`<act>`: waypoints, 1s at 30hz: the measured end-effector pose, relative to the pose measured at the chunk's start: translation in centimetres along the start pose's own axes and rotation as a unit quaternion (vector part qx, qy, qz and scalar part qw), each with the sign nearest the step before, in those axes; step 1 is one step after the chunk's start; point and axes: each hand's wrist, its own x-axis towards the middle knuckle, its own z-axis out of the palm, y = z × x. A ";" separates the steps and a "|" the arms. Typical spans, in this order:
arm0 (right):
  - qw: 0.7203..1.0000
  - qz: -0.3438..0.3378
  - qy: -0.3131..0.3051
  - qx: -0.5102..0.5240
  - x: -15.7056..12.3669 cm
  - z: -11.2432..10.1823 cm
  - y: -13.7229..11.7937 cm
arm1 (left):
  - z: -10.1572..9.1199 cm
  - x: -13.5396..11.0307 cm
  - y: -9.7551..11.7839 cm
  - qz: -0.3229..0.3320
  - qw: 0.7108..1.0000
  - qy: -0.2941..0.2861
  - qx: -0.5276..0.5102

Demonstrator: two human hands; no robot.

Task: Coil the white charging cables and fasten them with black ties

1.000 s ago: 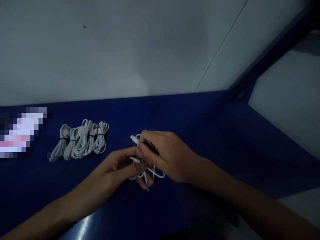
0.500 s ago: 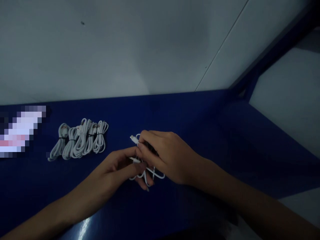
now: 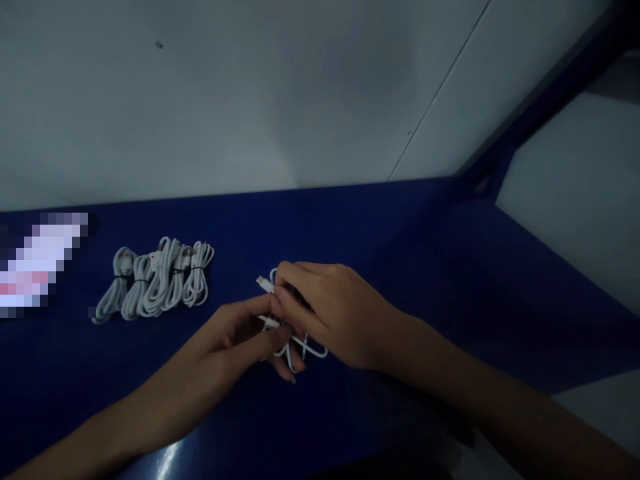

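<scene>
Both my hands are closed on one white USB cable [image 3: 314, 349], held in loose loops above the blue table. My left hand [image 3: 235, 337] pinches the loops between thumb and fingers, with some fingertips showing beneath them. From above, my right hand [image 3: 335, 303] grips the upper part of the cable, its fingers touching those of my left. A small metal-tipped plug points up and left out of the right fingers. A second white connector lies near my left thumb. The middle of the coil is hidden by my fingers.
Several white cables [image 3: 163, 283], coiled and bound with dark ties, lie in a row to the left on the blue table [image 3: 300, 227]. A blurred-out bright object [image 3: 45, 260] is at the far left. A pale wall [image 3: 250, 100] rises behind; a blue frame [image 3: 500, 167] stands right.
The whole view has shifted very slightly. My hands keep nearly the same hold on the cable, and the bundled cables lie as before.
</scene>
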 end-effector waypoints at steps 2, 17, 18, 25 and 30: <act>1.000 -0.005 0.002 0.002 -0.1 0.0 0.0 | 0.2 -0.1 0.0 0.000 1.000 0.006 0.005; 1.000 -0.004 0.000 0.015 0.0 0.0 0.0 | 0.3 -0.2 -0.1 -0.002 1.000 0.005 0.011; 1.000 -0.004 0.000 0.015 -0.1 0.0 0.0 | 0.3 -0.2 -0.1 -0.004 1.000 0.006 0.011; 1.000 -0.007 -0.002 0.017 0.0 0.0 0.1 | 0.3 -0.3 0.1 -0.007 1.000 0.005 0.014; 1.000 -0.002 -0.002 0.018 0.0 -0.1 -0.1 | 0.4 -0.2 0.1 -0.005 1.000 0.003 0.009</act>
